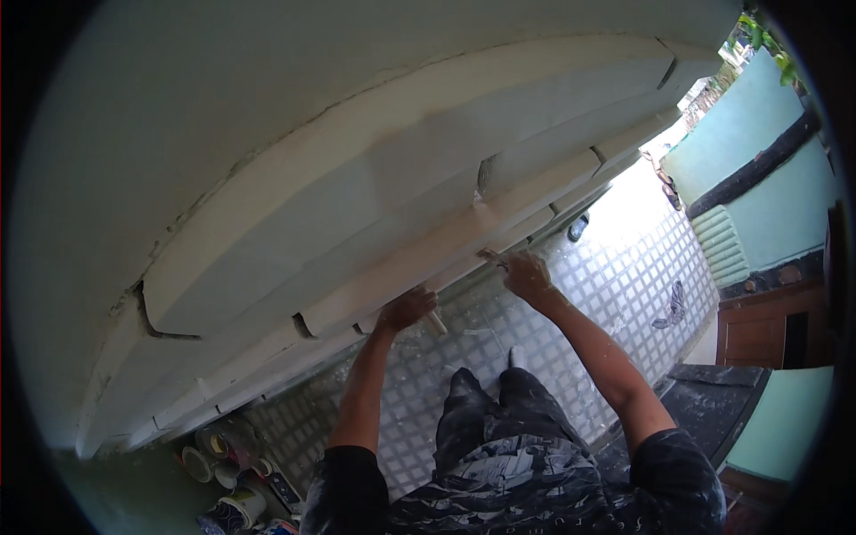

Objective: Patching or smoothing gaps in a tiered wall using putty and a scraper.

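A pale, layered wall moulding with dark slots slants across the view. My left hand is closed at its lower edge on a tool with a pale handle, whose other end is hidden behind my fingers and the moulding. To the right, my right hand is closed on a small flat tool. That tool's tip lies at or very near the moulding's lower band; its exact kind is too small to tell. A whitish patch marks the moulding above it.
Below me spreads a checkered tile floor spotted with white. Buckets and containers stand at lower left. A dark shoe and a crumpled cloth lie on the tiles. A dark ledge and a brown wooden door are at right.
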### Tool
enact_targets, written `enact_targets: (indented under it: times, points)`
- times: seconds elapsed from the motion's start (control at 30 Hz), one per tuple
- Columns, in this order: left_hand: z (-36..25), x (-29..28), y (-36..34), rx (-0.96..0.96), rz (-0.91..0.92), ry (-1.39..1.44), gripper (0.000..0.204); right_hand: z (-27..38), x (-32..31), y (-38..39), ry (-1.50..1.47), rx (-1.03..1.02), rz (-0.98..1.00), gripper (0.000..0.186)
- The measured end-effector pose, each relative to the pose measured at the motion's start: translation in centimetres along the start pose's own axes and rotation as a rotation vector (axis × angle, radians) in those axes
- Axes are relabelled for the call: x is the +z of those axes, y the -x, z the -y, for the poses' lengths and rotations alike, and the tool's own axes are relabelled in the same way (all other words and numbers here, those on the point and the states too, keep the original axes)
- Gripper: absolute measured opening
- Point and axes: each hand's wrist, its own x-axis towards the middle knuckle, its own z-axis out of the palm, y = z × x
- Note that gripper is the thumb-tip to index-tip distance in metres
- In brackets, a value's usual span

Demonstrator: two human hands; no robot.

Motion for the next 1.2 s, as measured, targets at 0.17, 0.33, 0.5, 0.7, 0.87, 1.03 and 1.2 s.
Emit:
enact_targets:
  times: [0.17, 0.33, 0.5, 0.7, 0.87, 1.03, 1.2]
  points:
    - [0.2, 0.5, 0.8, -0.015, -0.019, -0.05, 0.021, 1.1, 2.5, 0.0, 0.014, 0.064, -0.133, 0.016]
    - [-0.1, 0.5, 0.7, -0.038, -0.034, -0.065, 0.028, 1.5, 1.9, -0.4, 0.016, 0.084, -0.106, 0.015]
    - [-0.1, 0.4, 1.6, -0.066, 0.031, -0.05, 0.036, 2.6, -3.5, -3.9, 0.15, 0.02, 0.254, 0.017]
    - [-0.5, -0.4, -0.2, -0.05, -0.012, -0.07, 0.032, -1.0, -3.1, -3.1, 0.239, 0.018, 0.355, 0.02]
    - [-0.3, 0.4, 1.3, -0.099, -0.06, -0.02, 0.042, -0.4, -2.0, -0.8, 0.029, 0.007, 0.022, 0.014]
    - [-0.5, 0.3, 0.6, -0.087, 0.002, 0.032, 0.038, -1.9, -0.7, -1.4, 0.082, -0.012, -0.026, 0.015]
    - [-0.4, 0.5, 0.7, -0.111, -0.121, 0.053, 0.026, -1.7, 0.1, -0.7, 0.061, 0.02, -0.04, 0.018]
